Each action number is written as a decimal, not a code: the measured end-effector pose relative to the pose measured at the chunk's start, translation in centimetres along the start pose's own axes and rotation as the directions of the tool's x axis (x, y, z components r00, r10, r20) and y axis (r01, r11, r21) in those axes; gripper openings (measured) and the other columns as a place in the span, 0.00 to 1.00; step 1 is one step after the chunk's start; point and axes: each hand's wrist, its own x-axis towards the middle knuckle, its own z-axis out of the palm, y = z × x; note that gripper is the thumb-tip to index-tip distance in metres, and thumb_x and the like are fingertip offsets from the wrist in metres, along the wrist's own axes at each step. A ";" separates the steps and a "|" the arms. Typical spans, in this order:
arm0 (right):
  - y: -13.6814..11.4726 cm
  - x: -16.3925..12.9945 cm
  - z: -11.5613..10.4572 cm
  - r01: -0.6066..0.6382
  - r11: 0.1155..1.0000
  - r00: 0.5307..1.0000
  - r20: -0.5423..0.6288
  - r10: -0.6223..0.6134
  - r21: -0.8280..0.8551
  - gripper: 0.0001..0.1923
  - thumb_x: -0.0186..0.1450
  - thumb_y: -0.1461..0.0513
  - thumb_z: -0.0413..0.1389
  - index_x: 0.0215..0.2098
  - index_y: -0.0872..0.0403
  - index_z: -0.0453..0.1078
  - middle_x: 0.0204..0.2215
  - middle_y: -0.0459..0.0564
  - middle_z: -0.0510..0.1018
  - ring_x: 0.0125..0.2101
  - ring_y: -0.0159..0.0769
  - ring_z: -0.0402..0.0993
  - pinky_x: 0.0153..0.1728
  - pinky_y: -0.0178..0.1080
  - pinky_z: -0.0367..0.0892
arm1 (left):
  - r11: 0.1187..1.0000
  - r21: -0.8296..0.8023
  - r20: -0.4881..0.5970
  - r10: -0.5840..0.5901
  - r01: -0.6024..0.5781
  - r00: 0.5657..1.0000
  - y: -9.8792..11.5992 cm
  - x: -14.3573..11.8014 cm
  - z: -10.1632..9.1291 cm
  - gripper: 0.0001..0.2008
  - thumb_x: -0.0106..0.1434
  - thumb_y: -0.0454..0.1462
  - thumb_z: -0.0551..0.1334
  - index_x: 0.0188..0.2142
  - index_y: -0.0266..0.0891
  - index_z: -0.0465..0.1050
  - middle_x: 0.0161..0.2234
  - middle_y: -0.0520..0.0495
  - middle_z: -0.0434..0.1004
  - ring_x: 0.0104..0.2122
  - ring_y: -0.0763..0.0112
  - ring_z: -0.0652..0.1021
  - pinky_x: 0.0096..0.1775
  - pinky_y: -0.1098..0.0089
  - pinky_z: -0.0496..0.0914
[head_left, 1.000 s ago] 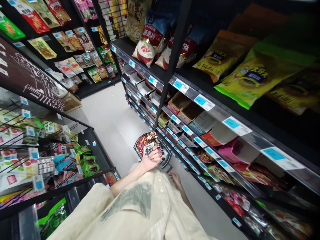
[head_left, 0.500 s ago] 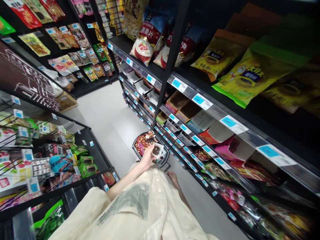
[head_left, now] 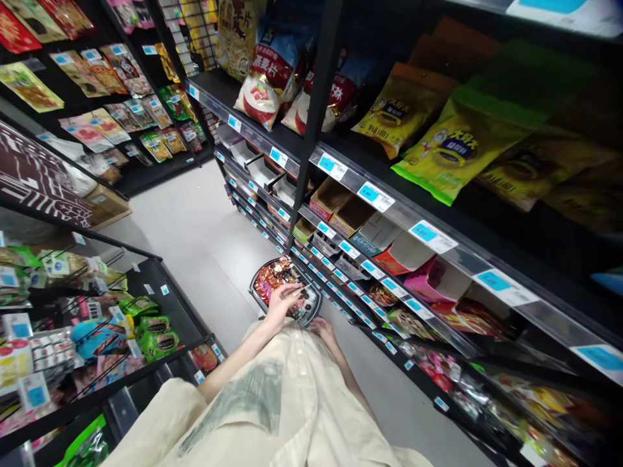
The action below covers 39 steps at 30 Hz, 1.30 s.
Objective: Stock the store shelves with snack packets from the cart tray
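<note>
My left hand (head_left: pixel 283 302) is closed over the basket, pinching a small snack packet (head_left: pixel 304 288). The packet is turned nearly edge-on, so only a thin pale strip of it shows. Below it on the floor sits a dark plastic basket (head_left: pixel 252 285) holding many small wrapped snacks (head_left: pixel 273 275), reddish-brown and pink on one side, dark and clear on the other. My right hand (head_left: pixel 325 331) is beside the near right rim of the basket, with its fingers apart and nothing visible in them. Whether they touch the rim I cannot tell.
To the right, a tall black shelf (head_left: pixel 311 155) carries yellow snack bags (head_left: pixel 455 149), oatmeal bags (head_left: pixel 265 84) and open cartons (head_left: pixel 348 211). A low rack (head_left: pixel 146 275) with green packets stands at the left. Pale floor (head_left: pixel 195 224) runs between them; a cardboard box (head_left: pixel 109 206) lies farther off.
The packet in my left hand has turned from face-on, showing a dark round content, to edge-on. My right hand has come up closer to the basket. The view has shifted slightly.
</note>
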 end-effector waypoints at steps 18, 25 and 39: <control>-6.5 0.0 2.7 -0.056 0.885 0.917 0.375 -0.138 0.463 0.17 0.59 0.60 0.66 0.47 0.52 0.77 0.39 0.50 0.83 0.33 0.37 0.79 0.31 0.36 0.77 | 0.718 0.600 0.281 0.224 -0.353 0.933 -0.8 0.7 -2.4 0.22 0.53 0.24 0.61 0.43 0.43 0.84 0.51 0.43 0.83 0.55 0.57 0.79 0.62 0.53 0.67; -4.4 0.8 2.9 -0.069 0.900 0.940 0.331 -0.086 0.431 0.07 0.59 0.62 0.67 0.36 0.54 0.78 0.34 0.50 0.82 0.31 0.35 0.79 0.32 0.34 0.76 | 0.566 0.656 0.490 0.184 -0.499 0.852 -1.6 1.0 -3.7 0.26 0.53 0.21 0.58 0.46 0.43 0.82 0.52 0.42 0.82 0.56 0.58 0.79 0.59 0.55 0.70; -2.2 6.3 0.8 0.154 0.796 0.981 -0.186 -0.053 0.585 0.02 0.58 0.62 0.61 0.28 0.50 0.73 0.35 0.50 0.83 0.49 0.38 0.79 0.53 0.41 0.75 | 0.534 0.649 0.485 0.258 -0.541 0.836 -0.5 2.1 -4.2 0.16 0.63 0.28 0.57 0.41 0.43 0.82 0.45 0.45 0.85 0.47 0.61 0.81 0.54 0.59 0.72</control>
